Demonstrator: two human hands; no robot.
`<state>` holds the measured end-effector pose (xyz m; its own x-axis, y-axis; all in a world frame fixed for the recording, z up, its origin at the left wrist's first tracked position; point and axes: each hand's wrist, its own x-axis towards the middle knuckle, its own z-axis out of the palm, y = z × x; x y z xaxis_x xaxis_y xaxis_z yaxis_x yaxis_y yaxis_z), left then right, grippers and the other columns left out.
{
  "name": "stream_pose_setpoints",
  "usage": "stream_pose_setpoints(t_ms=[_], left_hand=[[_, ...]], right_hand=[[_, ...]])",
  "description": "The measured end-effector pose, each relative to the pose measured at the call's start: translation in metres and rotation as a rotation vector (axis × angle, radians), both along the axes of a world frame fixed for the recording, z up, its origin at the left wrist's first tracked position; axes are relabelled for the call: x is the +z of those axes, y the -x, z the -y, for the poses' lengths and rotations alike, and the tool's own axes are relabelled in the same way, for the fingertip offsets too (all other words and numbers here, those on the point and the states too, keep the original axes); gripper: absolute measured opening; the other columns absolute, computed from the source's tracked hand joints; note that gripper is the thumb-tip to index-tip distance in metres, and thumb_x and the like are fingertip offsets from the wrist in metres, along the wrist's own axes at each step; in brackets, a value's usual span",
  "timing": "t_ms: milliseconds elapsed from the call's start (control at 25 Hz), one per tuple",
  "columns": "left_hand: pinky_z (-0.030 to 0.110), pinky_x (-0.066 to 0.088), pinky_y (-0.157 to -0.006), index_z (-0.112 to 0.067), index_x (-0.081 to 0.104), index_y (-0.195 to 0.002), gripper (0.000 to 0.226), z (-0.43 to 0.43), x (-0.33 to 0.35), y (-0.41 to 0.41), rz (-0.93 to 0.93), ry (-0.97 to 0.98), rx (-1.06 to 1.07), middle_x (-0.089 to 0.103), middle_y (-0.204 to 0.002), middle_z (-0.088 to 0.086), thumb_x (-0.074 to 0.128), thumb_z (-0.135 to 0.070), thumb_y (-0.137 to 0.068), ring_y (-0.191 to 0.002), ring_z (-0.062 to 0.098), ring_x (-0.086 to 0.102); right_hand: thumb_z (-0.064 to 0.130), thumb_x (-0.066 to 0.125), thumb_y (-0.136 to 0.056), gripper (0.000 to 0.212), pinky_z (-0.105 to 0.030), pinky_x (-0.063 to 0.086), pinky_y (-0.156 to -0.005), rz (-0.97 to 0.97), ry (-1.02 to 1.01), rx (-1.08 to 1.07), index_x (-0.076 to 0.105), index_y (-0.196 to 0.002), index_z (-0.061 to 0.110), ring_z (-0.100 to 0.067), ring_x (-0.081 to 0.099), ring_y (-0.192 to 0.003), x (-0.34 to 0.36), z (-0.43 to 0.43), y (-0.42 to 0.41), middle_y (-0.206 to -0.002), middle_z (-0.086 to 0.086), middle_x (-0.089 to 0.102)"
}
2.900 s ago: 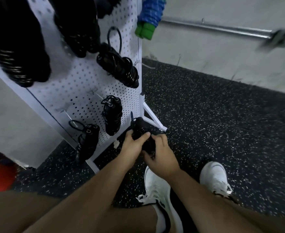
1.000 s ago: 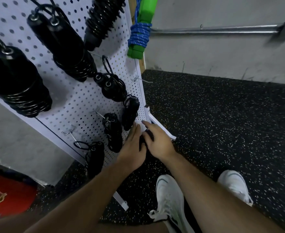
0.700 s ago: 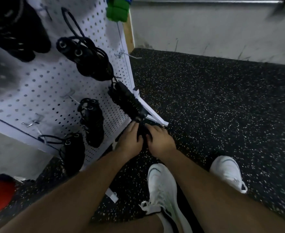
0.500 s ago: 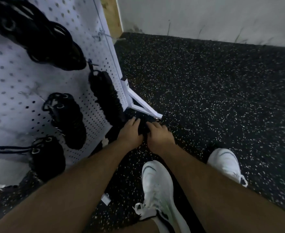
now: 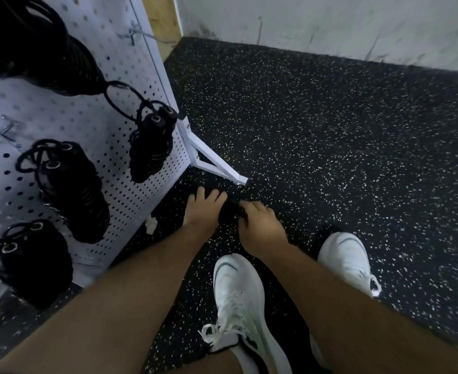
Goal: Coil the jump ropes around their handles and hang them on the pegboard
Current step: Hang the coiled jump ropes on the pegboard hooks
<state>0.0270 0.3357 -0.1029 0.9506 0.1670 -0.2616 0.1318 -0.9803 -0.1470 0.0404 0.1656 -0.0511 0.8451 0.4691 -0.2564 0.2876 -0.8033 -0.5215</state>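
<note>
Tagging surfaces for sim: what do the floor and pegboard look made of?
Floor: likely rubber matting, matte black with pale flecks. Pegboard: probably painted sheet metal, smooth white with punched holes and angled bracket foot; plastic not ruled out.
</note>
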Motion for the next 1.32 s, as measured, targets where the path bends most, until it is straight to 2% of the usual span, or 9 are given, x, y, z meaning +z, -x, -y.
stream_pose_setpoints(t_ms=[120, 240, 320, 400, 600, 880, 1040, 1120, 1320], left_hand=[[0.05, 0.05, -0.099, -0.02, 0.031, -0.144, 0.08, 0.011, 0.019, 0.027, 0.232, 0.247, -0.114, 0.049, -0.145, 0.001, 0.076, -0.024, -0.077, -0.13, 0.036, 0.042], [0.044, 0.038, -0.114, -0.012, 0.043, -0.142, 0.07, 0.025, 0.068, 0.041, 0.411, 0.638, -0.113, 0.045, -0.148, 0.002, 0.075, -0.011, -0.08, -0.14, 0.031, 0.035], [0.035, 0.032, -0.118, -0.012, 0.044, -0.142, 0.069, 0.028, 0.106, 0.047, 0.485, 0.712, -0.099, 0.037, -0.152, -0.004, 0.074, -0.006, -0.08, -0.143, 0.02, 0.033], [0.027, 0.036, -0.114, -0.011, 0.046, -0.14, 0.068, 0.024, 0.137, 0.051, 0.551, 0.692, -0.124, 0.028, -0.155, -0.008, 0.074, -0.004, -0.079, -0.141, 0.012, 0.036], [0.009, 0.025, -0.112, -0.016, 0.045, -0.14, 0.06, 0.026, 0.203, 0.069, 0.531, 0.66, -0.168, 0.011, -0.163, -0.009, 0.061, 0.003, -0.086, -0.136, -0.016, 0.02], [0.007, 0.017, -0.115, -0.017, 0.032, -0.155, 0.065, 0.026, 0.253, 0.077, 0.628, 0.701, -0.07, 0.02, -0.162, -0.014, 0.052, -0.002, -0.095, -0.142, -0.019, 0.009], [-0.005, 0.007, -0.104, -0.025, 0.022, -0.16, 0.068, 0.018, 0.268, 0.062, 0.623, 0.68, 0.018, 0.012, -0.164, -0.018, 0.051, -0.009, -0.1, -0.143, -0.018, 0.002], [-0.002, 0.007, -0.107, -0.027, 0.019, -0.16, 0.069, 0.01, 0.27, 0.056, 0.605, 0.693, 0.058, 0.009, -0.167, -0.014, 0.048, -0.008, -0.1, -0.147, -0.009, 0.005], [0.03, 0.018, -0.125, -0.016, 0.019, -0.161, 0.07, -0.008, 0.264, 0.038, 0.58, 0.672, 0.12, 0.013, -0.168, -0.001, 0.045, -0.002, -0.098, -0.154, 0.011, 0.011]], right_hand=[[0.029, 0.04, -0.103, 0.038, -0.042, 0.044, -0.104, -0.084, -0.157, -0.243, 0.052, -0.139, 0.027, -0.026, 0.048, -0.124, 0.015, 0.016, -0.007, -0.138, -0.001, 0.053], [0.038, 0.041, -0.103, 0.034, -0.046, 0.054, -0.097, -0.551, -0.487, -0.512, 0.06, -0.129, 0.028, -0.027, 0.062, -0.11, 0.055, 0.011, -0.007, -0.124, -0.008, 0.064], [0.039, 0.048, -0.102, 0.03, -0.045, 0.061, -0.084, -0.833, -0.786, -0.582, 0.067, -0.118, 0.024, -0.027, 0.068, -0.103, 0.087, 0.008, -0.001, -0.115, -0.009, 0.07], [0.036, 0.058, -0.099, 0.027, -0.045, 0.061, -0.08, -0.93, -0.994, -0.562, 0.065, -0.121, 0.022, -0.028, 0.069, -0.104, 0.113, 0.01, 0.004, -0.116, -0.01, 0.071], [0.017, 0.074, -0.088, 0.045, -0.039, 0.059, -0.087, -0.799, -1.192, -0.546, 0.057, -0.129, 0.025, -0.021, 0.071, -0.104, 0.155, 0.005, 0.009, -0.114, -0.004, 0.072], [0.009, 0.074, -0.088, 0.055, -0.03, 0.057, -0.084, -0.528, -1.289, -0.49, 0.049, -0.136, 0.019, -0.018, 0.069, -0.103, 0.21, -0.028, -0.004, -0.115, -0.004, 0.067], [0.012, 0.071, -0.092, 0.051, -0.026, 0.057, -0.081, -0.499, -1.31, -0.468, 0.048, -0.135, 0.026, -0.015, 0.067, -0.104, 0.226, -0.053, -0.015, -0.118, -0.002, 0.066], [0.014, 0.07, -0.093, 0.054, -0.029, 0.057, -0.085, -0.474, -1.273, -0.444, 0.048, -0.14, 0.028, -0.016, 0.066, -0.104, 0.23, -0.065, -0.021, -0.119, 0.0, 0.062], [0.009, 0.067, -0.093, 0.057, -0.037, 0.055, -0.097, -0.473, -1.24, -0.413, 0.05, -0.142, 0.032, -0.019, 0.064, -0.113, 0.218, -0.09, -0.034, -0.13, -0.004, 0.06]])
